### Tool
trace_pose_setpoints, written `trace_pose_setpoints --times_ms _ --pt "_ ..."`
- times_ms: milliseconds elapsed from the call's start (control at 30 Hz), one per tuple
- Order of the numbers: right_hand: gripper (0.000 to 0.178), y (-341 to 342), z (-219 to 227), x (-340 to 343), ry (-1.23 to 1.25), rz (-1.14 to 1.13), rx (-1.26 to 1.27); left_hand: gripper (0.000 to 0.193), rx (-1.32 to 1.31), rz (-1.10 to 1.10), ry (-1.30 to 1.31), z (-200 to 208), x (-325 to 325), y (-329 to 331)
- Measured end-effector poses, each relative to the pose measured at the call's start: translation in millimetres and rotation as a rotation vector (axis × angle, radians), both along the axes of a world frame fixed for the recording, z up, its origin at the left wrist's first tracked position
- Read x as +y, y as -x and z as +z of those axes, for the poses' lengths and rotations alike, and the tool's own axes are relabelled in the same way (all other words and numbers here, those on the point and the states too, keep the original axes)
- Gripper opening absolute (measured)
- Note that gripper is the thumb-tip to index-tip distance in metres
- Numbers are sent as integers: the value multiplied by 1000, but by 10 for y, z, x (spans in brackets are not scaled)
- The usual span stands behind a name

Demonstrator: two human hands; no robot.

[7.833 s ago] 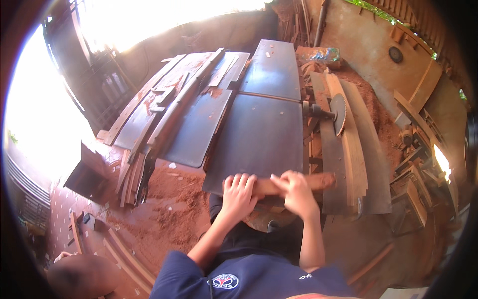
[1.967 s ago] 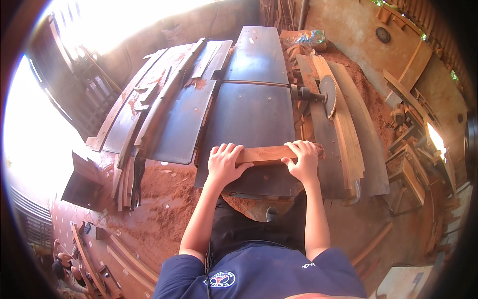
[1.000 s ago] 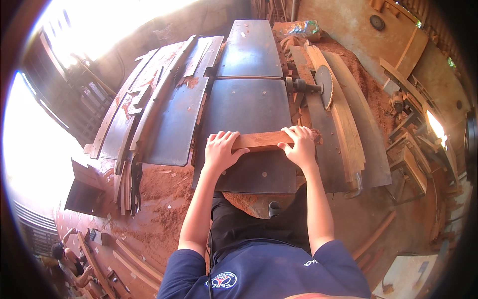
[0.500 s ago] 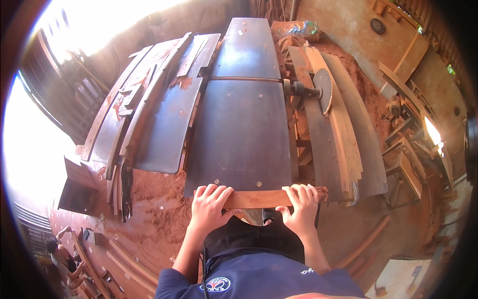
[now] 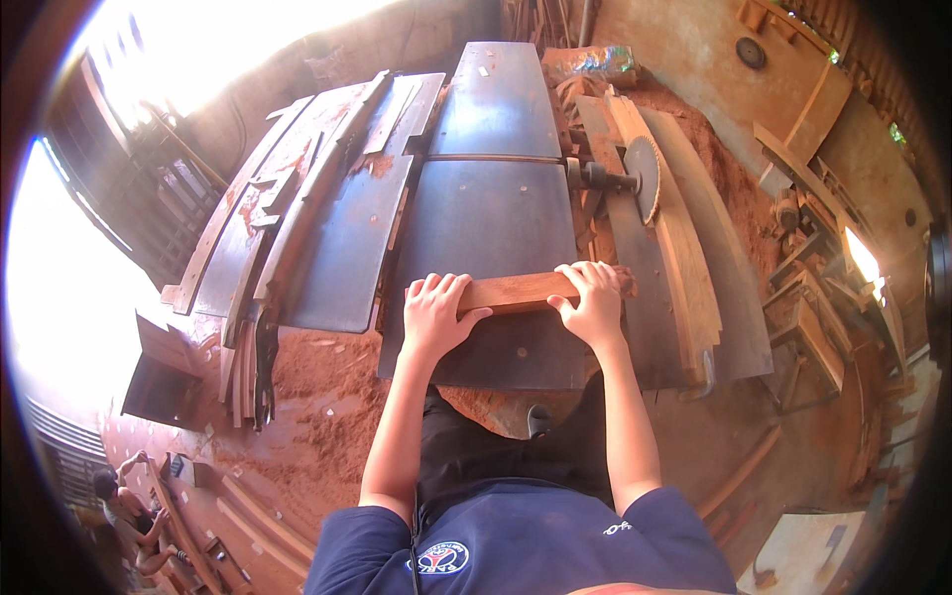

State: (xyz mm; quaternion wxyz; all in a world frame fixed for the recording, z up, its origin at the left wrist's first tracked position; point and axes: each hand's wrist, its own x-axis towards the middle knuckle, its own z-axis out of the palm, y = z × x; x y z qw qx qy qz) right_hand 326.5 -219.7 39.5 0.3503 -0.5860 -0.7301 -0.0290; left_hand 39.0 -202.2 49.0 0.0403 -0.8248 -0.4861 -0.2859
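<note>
Nearest to me is my dark blue shirt (image 5: 555, 531), then my black trousers (image 5: 496, 446) and, below the bench's near edge, one shoe (image 5: 538, 420). Both forearms reach forward, roughly parallel. My left hand (image 5: 436, 312) is closed on the left end of a reddish-brown wooden block (image 5: 521, 292), fingers over its far side and thumb toward the near side. My right hand (image 5: 592, 302) grips the same block near its right end, which protrudes beyond the fingers and looks rough. The block lies crosswise over the near dark metal plate of the bench (image 5: 491, 213); whether it rests flat there cannot be told.

To my left, reddish sawdust (image 5: 317, 392) covers part of the floor. Farther left, beside a long piece of wood (image 5: 178, 521), is another person (image 5: 134, 516), small in the view.

Beyond the block and to its right, a toothed circular saw blade (image 5: 645, 178) stands upright on a horizontal shaft (image 5: 607, 177), well apart from my hands. A lighter wooden board (image 5: 686, 263) runs lengthwise along the blade's right side. Past the seam lies the far metal plate (image 5: 496, 109), carrying small pale chips. In the background, a dark disc (image 5: 751, 53) hangs on the wall (image 5: 684, 35).
</note>
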Motion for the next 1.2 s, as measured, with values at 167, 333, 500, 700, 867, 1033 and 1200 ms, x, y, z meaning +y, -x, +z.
trace_pose_setpoints --times_ms 167,333,500,700,867,1033,1200 --pt "49 103 108 -619 44 44 23 56 2 -36 48 59 -544 95" --pt "54 180 179 -1372 100 -34 -34 61 -2 -57 86 144 -1118 114" --pt "53 133 177 -1125 58 -25 -33 63 13 -86 91 127 -877 91" --pt "51 -13 27 -270 -9 -27 -20 59 10 -51 16 19 -103 -11" --pt "51 -22 31 -227 -39 -22 -19 59 -9 -5 -6 3 -130 -72" --pt "55 34 129 -762 51 51 -40 63 33 -71 77 129 -700 52" --pt "59 125 227 -1679 121 34 -118 64 80 -76 80 118 -1485 188"
